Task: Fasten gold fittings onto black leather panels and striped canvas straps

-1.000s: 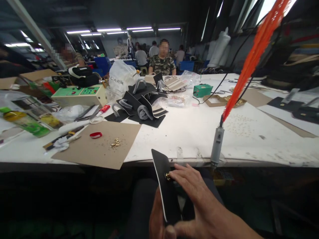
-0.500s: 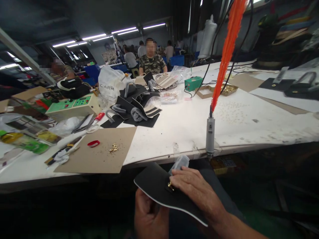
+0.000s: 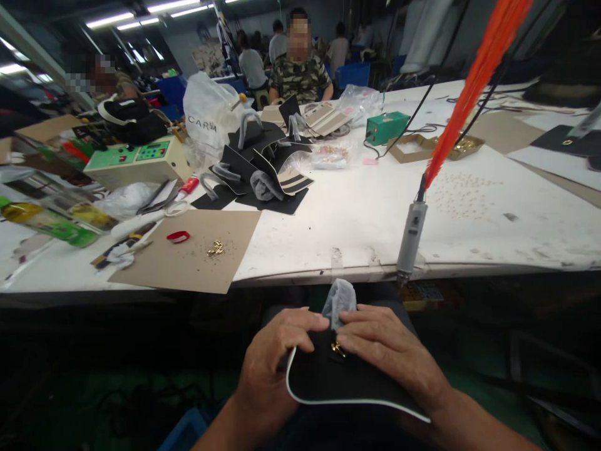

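Note:
A black bag panel (image 3: 323,379) with a white edge is bent between my hands, below the table's front edge. A small gold metal fitting (image 3: 337,348) sits on its face, and a handle wrapped in clear plastic (image 3: 342,300) rises from its far side. My left hand (image 3: 277,351) grips the panel's left edge, the thumb and fingers curled over it. Across the right part lies my right hand (image 3: 389,344), holding the panel, with fingertips beside the gold fitting. The undersides of both hands are hidden.
A grey electric screwdriver (image 3: 411,241) hangs from an orange cord at the table edge. Brown cardboard (image 3: 188,269) bears gold pieces (image 3: 216,248) and a red ring (image 3: 178,237). Behind are stacked black panels (image 3: 258,141), a green box (image 3: 387,128) and a seated person (image 3: 300,75).
My left hand has come up from beneath the panel to grip its left edge near the wrapped handle. The panel has turned and shifted right. The camera view has tilted downward.

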### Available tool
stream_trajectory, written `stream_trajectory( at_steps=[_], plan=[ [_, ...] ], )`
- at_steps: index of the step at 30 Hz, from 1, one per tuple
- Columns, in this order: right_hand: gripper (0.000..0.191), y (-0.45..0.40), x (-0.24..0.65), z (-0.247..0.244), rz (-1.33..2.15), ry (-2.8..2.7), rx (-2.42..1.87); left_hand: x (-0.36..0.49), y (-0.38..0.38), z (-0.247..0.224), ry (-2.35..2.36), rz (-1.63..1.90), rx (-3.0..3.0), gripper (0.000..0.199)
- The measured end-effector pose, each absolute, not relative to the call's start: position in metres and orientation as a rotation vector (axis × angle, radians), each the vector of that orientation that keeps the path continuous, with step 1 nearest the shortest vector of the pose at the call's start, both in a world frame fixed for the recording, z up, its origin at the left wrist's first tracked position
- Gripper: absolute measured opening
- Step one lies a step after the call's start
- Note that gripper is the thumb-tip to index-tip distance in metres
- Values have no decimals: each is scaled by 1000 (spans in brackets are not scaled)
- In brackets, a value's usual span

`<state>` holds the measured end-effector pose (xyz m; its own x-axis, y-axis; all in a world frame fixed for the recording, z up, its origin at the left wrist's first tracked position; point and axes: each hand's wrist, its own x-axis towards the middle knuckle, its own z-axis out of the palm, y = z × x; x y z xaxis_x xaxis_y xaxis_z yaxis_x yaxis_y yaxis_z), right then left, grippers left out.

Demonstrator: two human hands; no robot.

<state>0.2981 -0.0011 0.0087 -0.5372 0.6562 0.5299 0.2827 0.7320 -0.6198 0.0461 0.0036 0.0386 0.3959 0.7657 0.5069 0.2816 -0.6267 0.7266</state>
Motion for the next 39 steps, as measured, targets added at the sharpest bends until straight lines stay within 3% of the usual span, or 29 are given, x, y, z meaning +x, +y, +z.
stream_trajectory(
  at_steps=[3,8,20,26,32,35,39],
  plan=[
    [50,2,300,12,635,-2182,-683,49,2,43,808,1184,2102,28],
    [40,7,299,8,629,-2112,-684,51,5,48,779,1181,2061,30],
    [47,25,282,8,697,-2141,-733,39,20,44,848,1187,2027,33],
    [41,38,271,19,565,-2134,-747,30,33,43,953,1156,2033,40],
    [34,55,256,25,540,-2117,-800,28,51,41,1245,1103,1868,18],
    [5,70,249,26,709,-1995,-1076,29,73,41,1352,948,1575,14],
    [30,110,246,33,1339,-1639,-1548,29,115,40,1341,777,1210,29]
  ],
)
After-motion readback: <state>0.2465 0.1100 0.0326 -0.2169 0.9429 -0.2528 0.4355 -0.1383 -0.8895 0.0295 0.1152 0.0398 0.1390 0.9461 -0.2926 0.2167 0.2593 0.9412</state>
